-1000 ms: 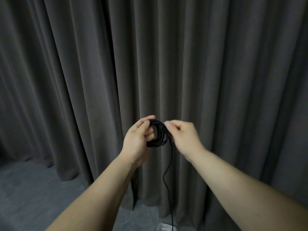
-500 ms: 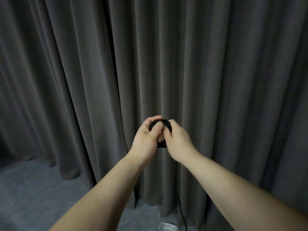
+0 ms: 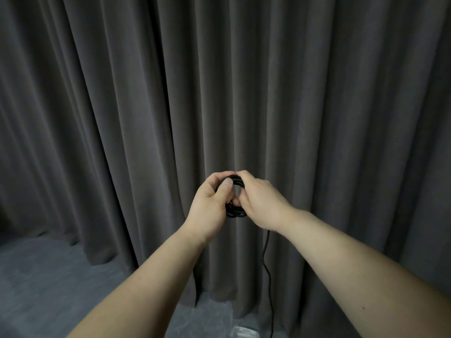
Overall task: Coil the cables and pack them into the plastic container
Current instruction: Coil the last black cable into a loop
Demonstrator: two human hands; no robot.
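Note:
A small coil of black cable (image 3: 234, 212) sits between both hands at the centre of the view, in front of the curtain. My left hand (image 3: 210, 206) grips the coil from the left, thumb laid across its top. My right hand (image 3: 260, 203) grips it from the right, fingers curled over the loops. A loose tail of the cable (image 3: 268, 276) hangs from under the right wrist down to the bottom edge. A corner of the clear plastic container (image 3: 245, 332) shows on the floor at the bottom edge; most of it is out of view.
A dark grey pleated curtain (image 3: 219, 93) fills the background and reaches the floor. Grey carpet (image 3: 48, 289) shows at the lower left.
The hands have closed together on the coil. The right hand has moved left over the loops, and the hanging tail has shifted to the right.

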